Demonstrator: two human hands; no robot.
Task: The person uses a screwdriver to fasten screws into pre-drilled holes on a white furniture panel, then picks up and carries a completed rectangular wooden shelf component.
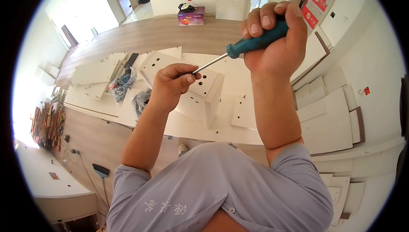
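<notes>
My right hand [277,40] is wrapped round the teal handle of a screwdriver [213,63], raised at the right. Its metal shaft slants down and left to my left hand [172,83]. There the thumb and forefinger pinch a small dark fitting [194,74] at the screwdriver's tip; most of it is hidden by the fingers. Right beside and beneath those fingers is a white panel [215,80] with several dark round holes, part of a box-like assembly. Another white panel [238,117] with holes lies to the right of it.
Clear plastic bags of hardware [123,88] lie left of my left forearm, near stacked white boards [91,72]. More boards [326,125] lean along the right wall. A purple box [191,17] stands on the far floor. A broom [101,171] and wood scraps [47,123] are at the left.
</notes>
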